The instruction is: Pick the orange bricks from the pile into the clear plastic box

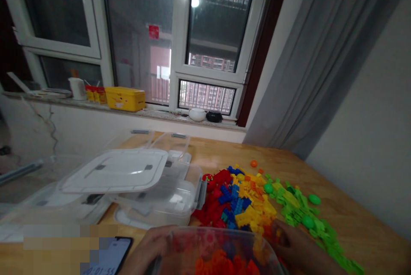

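A clear plastic box (180, 247) stands at the near edge of the view, with orange building blocks (221, 262) inside. My left hand (156, 243) grips the box's left side, its fingers pressed to the wall. To the right of the box, my right hand (290, 243) is closed, with curled fingers around orange pieces (270, 231) at the pile's near end; its fingertips are partly hidden. Red blocks (210, 200), blue blocks (236, 202) and yellow blocks (253, 215) lie in colour groups just beyond the box. Green pieces (293, 206) form a long strip farther right.
Stacked clear boxes and a white lid (118, 170) occupy the table's left side. A phone (120, 251) lies beside my left hand. An orange ball (253, 163) sits toward the back of the wooden table (362, 219). On the windowsill are a yellow box (125, 99) and small bowls (197, 114).
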Motion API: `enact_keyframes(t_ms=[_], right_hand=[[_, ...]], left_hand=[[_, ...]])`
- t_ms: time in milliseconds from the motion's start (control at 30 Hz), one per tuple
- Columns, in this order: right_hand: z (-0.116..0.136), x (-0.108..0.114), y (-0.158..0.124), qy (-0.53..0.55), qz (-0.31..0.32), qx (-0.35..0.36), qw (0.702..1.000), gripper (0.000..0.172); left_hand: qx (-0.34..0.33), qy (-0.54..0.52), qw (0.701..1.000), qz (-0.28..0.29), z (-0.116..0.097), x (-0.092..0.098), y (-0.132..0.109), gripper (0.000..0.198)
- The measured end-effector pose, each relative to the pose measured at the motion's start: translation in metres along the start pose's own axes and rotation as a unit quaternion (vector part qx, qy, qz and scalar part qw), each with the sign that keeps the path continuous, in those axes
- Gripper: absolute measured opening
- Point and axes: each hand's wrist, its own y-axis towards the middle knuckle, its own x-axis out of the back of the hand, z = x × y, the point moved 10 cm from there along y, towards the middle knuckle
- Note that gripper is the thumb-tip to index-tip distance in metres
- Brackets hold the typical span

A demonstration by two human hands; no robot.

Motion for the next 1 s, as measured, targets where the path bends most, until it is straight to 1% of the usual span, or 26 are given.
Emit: enact_keyframes(t_ms=[133,200,267,367,433,500,533,633,667,733,800,900,1000], right_hand=[[0.003,0.001,-0.003,0.034,0.007,0.006,0.999,0.026],[0.005,0.001,-0.004,0.063,0.019,0.007,0.998,0.025],[0.006,0.003,-0.005,0.079,0.022,0.009,0.997,0.025],[0.010,0.011,-0.007,0.087,0.003,0.019,0.996,0.024],[0.015,0.014,-0.007,0.110,-0.002,0.036,0.993,0.024],[0.020,0.014,-0.006,0.142,-0.003,0.054,0.988,0.025],[0.022,0.015,-0.005,0.156,-0.008,0.061,0.986,0.026],[0.027,0.024,-0.001,0.219,-0.036,0.087,0.971,0.028],[0.032,0.030,0.000,0.248,-0.041,0.104,0.962,0.028],[0.049,0.045,0.000,0.298,-0.039,0.146,0.943,0.026],[0.074,0.062,-0.002,0.306,-0.021,0.182,0.934,0.024],[0.119,0.080,-0.009,0.251,0.056,0.221,0.941,0.020],[0.155,0.095,-0.021,0.178,0.106,0.252,0.945,0.018]], left_hand=[[-0.011,0.008,0.999,0.048,-0.013,-0.016,0.000,0.020],[-0.010,0.015,0.998,0.065,-0.014,-0.021,0.000,0.020],[-0.006,0.032,0.998,0.054,-0.010,-0.018,0.001,0.021],[-0.011,0.046,0.999,0.017,-0.004,-0.008,0.001,0.023],[-0.018,0.037,0.999,0.011,-0.006,-0.009,0.000,0.026],[-0.019,0.028,0.999,0.036,-0.016,-0.020,-0.002,0.026],[-0.020,0.022,0.998,0.060,-0.023,-0.028,-0.003,0.026],[-0.013,-0.011,0.985,0.172,-0.043,-0.063,-0.011,0.029],[-0.006,-0.020,0.982,0.187,-0.046,-0.069,-0.013,0.028],[0.008,-0.056,0.982,0.179,-0.048,-0.074,-0.013,0.026],[0.022,-0.119,0.981,0.150,-0.042,-0.074,-0.011,0.024],[0.035,-0.191,0.971,0.140,-0.028,-0.083,-0.008,0.019],[0.044,-0.208,0.961,0.175,-0.018,-0.103,-0.004,0.016]])
